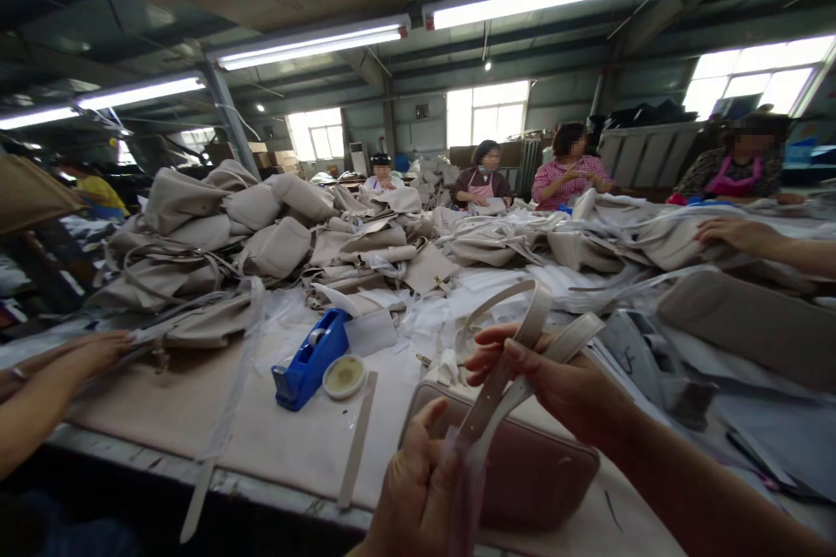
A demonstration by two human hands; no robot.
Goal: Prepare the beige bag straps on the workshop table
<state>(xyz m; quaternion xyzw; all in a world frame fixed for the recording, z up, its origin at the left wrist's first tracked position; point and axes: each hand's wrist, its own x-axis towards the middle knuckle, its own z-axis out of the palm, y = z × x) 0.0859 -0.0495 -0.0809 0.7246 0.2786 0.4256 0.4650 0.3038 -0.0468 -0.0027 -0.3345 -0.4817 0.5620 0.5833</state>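
A beige bag strap (pixel 491 396) with small punched holes is looped between my two hands. My left hand (pixel 421 487), low in the view, is closed around its lower end, where a clear plastic sleeve (pixel 467 487) covers it. My right hand (pixel 562 379) is closed on the strap higher up, the thumb pressing on it and some fingers extended behind. The upper part of the strap curves above the right hand. Just behind and below the hands lies a boxy taupe bag (pixel 542 470) with piped edges, partly hidden by them.
A blue tape dispenser (pixel 312 361), a round tub (pixel 344 377) and a flat strip (pixel 358 444) lie left of my hands. A grey tape dispenser (pixel 646 357) stands right. Bags (pixel 274 244) are heaped behind. Co-workers' hands reach in from left (pixel 97 357) and right (pixel 744 237).
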